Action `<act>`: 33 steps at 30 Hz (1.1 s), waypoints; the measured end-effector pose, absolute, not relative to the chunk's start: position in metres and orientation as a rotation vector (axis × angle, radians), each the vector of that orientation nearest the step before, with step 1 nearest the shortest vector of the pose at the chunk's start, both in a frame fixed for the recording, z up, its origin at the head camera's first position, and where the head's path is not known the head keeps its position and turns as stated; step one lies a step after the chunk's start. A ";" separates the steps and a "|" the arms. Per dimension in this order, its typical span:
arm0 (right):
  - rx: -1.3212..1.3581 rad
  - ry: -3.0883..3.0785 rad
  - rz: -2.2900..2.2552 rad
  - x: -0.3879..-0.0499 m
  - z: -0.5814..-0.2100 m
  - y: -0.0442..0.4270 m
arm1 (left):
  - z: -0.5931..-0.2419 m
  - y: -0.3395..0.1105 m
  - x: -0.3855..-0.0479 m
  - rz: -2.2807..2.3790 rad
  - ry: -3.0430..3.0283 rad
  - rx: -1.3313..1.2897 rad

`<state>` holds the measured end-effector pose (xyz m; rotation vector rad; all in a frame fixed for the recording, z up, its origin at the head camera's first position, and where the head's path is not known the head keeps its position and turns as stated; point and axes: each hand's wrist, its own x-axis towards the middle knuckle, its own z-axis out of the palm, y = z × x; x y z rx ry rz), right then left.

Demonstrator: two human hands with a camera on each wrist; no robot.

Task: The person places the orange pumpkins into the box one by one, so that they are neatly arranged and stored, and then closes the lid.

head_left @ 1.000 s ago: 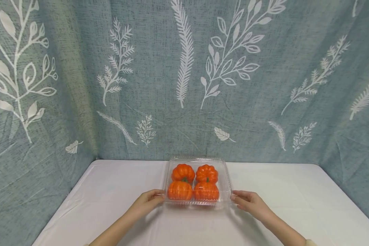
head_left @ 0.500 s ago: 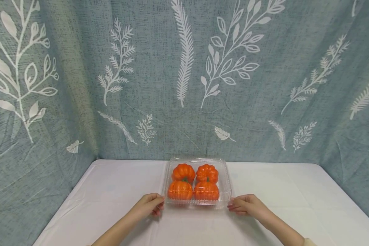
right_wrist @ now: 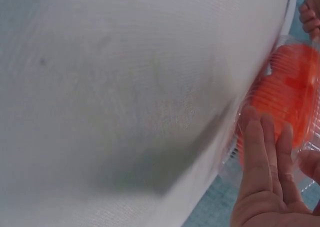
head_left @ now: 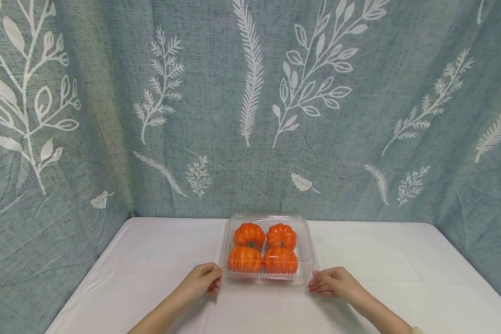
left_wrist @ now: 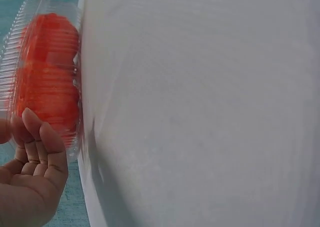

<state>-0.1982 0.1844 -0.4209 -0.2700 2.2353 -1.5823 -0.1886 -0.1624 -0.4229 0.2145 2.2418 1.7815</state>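
Note:
A clear plastic clamshell box (head_left: 305, 250) stands on the white table with its lid down. Inside it lie several small orange pumpkins (head_left: 245, 259) with green stems, in two rows. My left hand (head_left: 204, 279) pinches the rim at the box's front left corner between thumb and index finger; its other fingers curl below. At the front right corner, my right hand (head_left: 336, 283) pinches the rim the same way. The left wrist view shows the curled fingers (left_wrist: 54, 142) beside the box. In the right wrist view, the longer-reaching fingers (right_wrist: 255, 147) lie along the box's side.
The white table (head_left: 392, 260) extends to both sides and in front of the box. Behind it and on both sides hangs a grey-green curtain (head_left: 217, 116) with white leaf prints, close to the box's back edge.
Both hands have slid from the box's sides toward its front corners, and their fingers have curled more. The right hand has come slightly nearer. The box and pumpkins stay in place.

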 end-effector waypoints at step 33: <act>-0.234 2.154 -1.676 -0.194 -0.417 0.180 | -0.426 -0.157 -0.187 1.850 2.283 0.112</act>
